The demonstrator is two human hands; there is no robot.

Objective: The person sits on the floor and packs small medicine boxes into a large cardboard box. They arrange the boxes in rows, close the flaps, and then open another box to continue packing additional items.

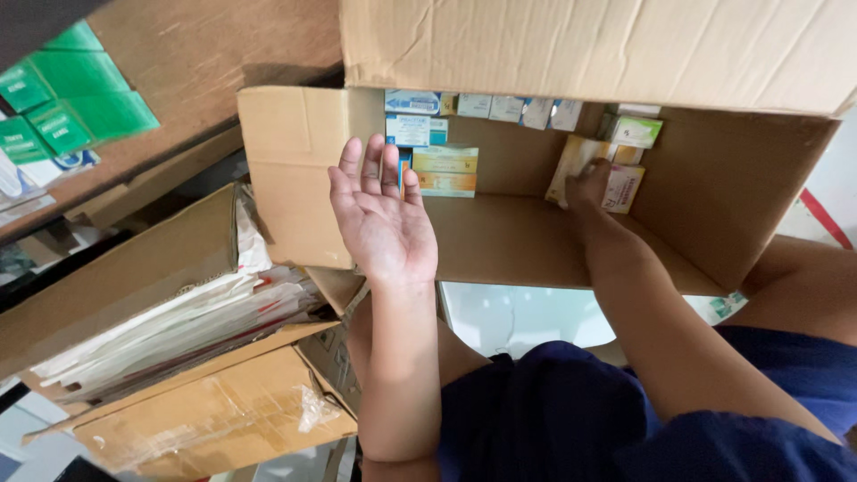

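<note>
big box: a wide brown cardboard box [500, 236] lies on its side with its open mouth toward the person. Every place below is told from this box.

right hand: the right hand [587, 186] is deep inside the big box, near the back wall on the right side. It rests on a flat cream packet [571, 162].

right fingers: they curl over the cream packet's lower end. I cannot tell if they pinch it or only touch it, because the back of the hand hides them.

cream packet: it leans at the back of the big box, its long side running up and down, a bit tilted. A white and pink packet [625, 187] sits just beside it, touching the hand's right side.

left hand: the left hand [382, 219] hovers at the left front edge of the big box, palm up. It holds nothing.

left fingers: spread apart and pointing into the big box.

yellow boxes: two small yellow boxes [445, 171] are stacked at the back of the big box, just past the left fingertips and a little to the right.

nearer hand: the right hand is already at the cream packet. The left hand is well apart from it, and closer to the yellow boxes.

top row: small blue and white boxes [412, 116] line the back of the big box above the yellow boxes.

outside: another carton full of white papers [170, 330] sits to the left of the big box.
</note>
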